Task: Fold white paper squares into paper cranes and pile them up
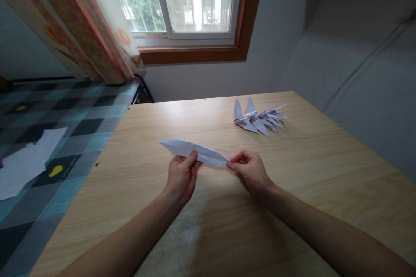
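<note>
Main risk, my read: crease drift. Folded paper strip [180, 149] was in the air above the tabletop [139, 138], between both hands, with no flat backing that I could see. Pressing it there could've let the layers slip and set a crooked fold. Right hand [248, 169] had only the end tip; too hard a pinch or twist there would probably crumple the point or tear it. Left hand [183, 174] gripped near mid-length, so squeezing could kink the strip. Left end was unsupported, so it could droop or spring apart if the grip loosened.

Fingers: left ones clamped on the strip's near edge, thumb on the face toward the viewer, the rest mostly hidden behind. Right ones pinched together on the right tip.

Orientation: long axis ran mostly side to side, slanting from far left to near right. Tapered free tip pointed left and slightly away from the person; other tip pointed at the right hand. Cluster of folded paper pieces [260, 122] sat farther back on the right, well apart from the strip.
</note>
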`<move>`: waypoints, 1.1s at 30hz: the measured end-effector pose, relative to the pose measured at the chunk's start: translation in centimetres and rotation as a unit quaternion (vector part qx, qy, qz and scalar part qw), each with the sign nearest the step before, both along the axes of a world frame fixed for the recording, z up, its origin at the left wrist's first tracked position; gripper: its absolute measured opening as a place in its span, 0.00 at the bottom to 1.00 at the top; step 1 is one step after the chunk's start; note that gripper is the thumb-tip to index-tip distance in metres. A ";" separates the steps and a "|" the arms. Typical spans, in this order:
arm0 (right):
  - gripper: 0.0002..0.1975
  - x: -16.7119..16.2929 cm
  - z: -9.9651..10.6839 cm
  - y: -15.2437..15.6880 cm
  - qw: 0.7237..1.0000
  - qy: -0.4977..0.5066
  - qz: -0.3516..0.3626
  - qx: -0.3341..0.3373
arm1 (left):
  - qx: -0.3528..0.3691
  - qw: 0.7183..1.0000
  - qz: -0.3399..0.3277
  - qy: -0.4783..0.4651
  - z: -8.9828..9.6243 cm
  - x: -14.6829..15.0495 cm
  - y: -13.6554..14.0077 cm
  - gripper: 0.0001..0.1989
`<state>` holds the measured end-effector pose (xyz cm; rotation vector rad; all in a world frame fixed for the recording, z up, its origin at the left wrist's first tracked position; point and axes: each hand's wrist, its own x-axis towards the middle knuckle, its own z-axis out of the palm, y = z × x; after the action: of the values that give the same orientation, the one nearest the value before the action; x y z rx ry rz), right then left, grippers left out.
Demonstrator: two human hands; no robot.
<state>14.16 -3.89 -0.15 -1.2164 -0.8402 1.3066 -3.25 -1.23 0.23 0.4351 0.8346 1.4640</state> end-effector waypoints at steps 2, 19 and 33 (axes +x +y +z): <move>0.13 0.0 -0.1 0.1 1.000 -0.003 0.004 0.023 | -0.001 1.000 0.006 0.003 0.0 0.0 0.0 0.19; 0.08 -0.2 -0.2 -0.3 0.993 -0.081 0.089 0.020 | 0.019 0.998 -0.019 0.052 0.0 0.1 -0.2 0.21; 0.14 -0.7 0.2 -0.9 0.985 -0.053 0.157 0.054 | 0.048 0.964 -0.189 0.180 0.0 0.5 -1.7 0.12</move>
<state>13.50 -4.77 0.04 -1.1050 -1.2035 1.4342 -2.74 -2.91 0.19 0.9031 0.9091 1.0861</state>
